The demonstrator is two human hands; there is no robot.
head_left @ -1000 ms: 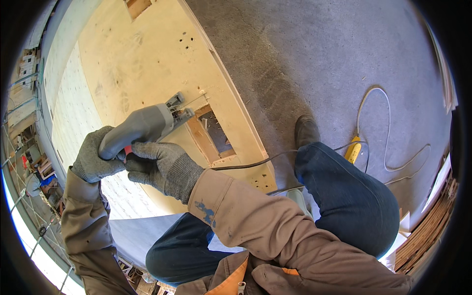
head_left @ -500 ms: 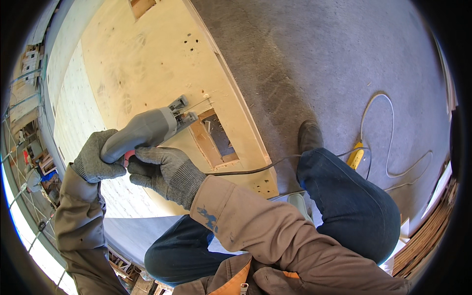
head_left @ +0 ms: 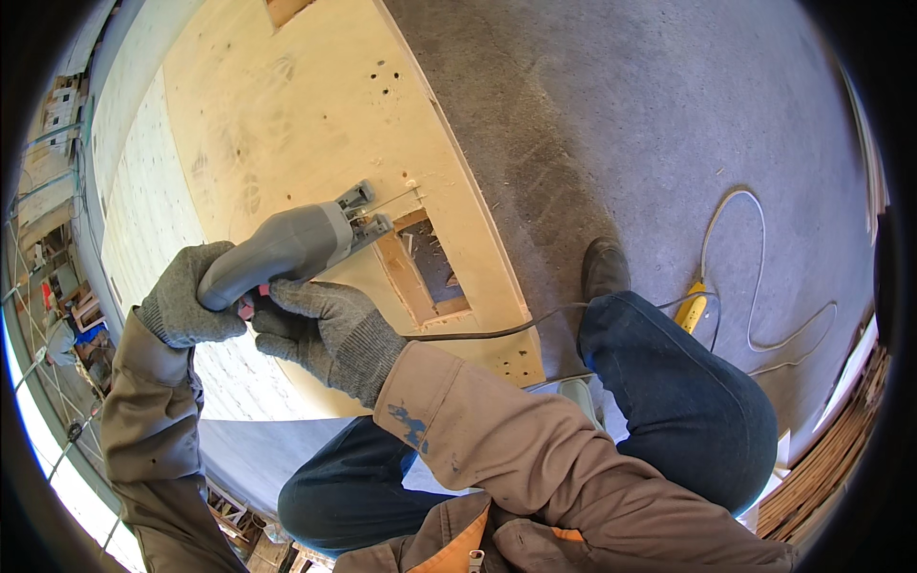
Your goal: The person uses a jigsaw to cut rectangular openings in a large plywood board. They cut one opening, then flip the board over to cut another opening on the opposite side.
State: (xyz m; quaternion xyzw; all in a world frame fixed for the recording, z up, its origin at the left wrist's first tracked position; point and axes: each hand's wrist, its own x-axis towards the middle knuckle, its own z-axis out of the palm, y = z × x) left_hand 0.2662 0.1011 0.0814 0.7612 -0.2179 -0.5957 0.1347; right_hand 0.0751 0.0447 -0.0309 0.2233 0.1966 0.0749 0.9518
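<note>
A grey jigsaw (head_left: 287, 244) is tipped over above a plywood panel (head_left: 315, 115), its base plate and thin blade (head_left: 396, 199) facing away from me. My left hand (head_left: 196, 291), in a grey knit glove, is closed round the rear of its handle. My right hand (head_left: 330, 334), gloved alike, is closed on the underside, the thumb beside a small red part (head_left: 247, 307); its curled fingers are partly hidden. Just beyond the blade is a rectangular cut-out (head_left: 435, 263) with rough inner edges. Wood crumbs lie near the blade tip.
A dark cord (head_left: 478, 334) runs from behind my right wrist across the panel toward a yellow power strip (head_left: 692, 306) on the concrete floor (head_left: 669, 115). A pale cable (head_left: 761, 258) loops beside it. Stacked boards (head_left: 821, 454) stand at the lower right. My knees flank the panel's near end.
The view has shifted slightly, and the jigsaw sits a little farther right in it. Both hands keep their hold on the tool.
</note>
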